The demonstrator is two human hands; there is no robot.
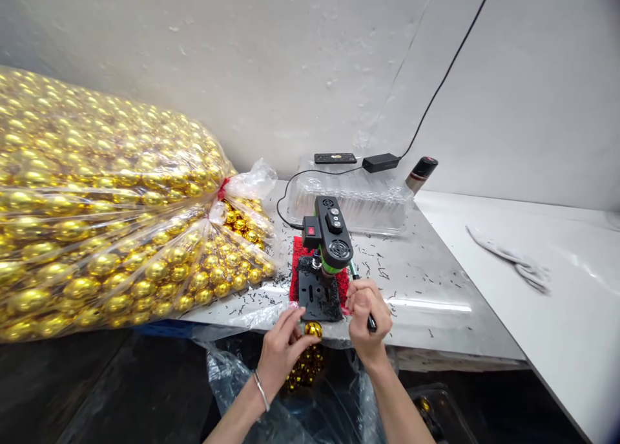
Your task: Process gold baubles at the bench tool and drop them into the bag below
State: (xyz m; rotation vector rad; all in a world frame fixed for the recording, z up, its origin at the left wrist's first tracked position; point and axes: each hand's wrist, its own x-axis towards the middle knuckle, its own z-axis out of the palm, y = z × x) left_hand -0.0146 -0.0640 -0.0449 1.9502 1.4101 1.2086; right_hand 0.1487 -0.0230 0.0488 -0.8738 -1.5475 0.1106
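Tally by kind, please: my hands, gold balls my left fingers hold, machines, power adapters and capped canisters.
Left hand and right hand: 2
Held gold ball: 1
Machine: 1
Power adapter: 1
Capped canister: 1
Total: 6

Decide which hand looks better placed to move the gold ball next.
Probably the left hand: its thumb and fingertips are at the gold ball, while the right hand is wrapped around the drill press lever.

On the gray worktable [426,289] lie a bag of gold balls [106,218], red mat [297,249], clear tray [380,227] and black scraps [382,273].
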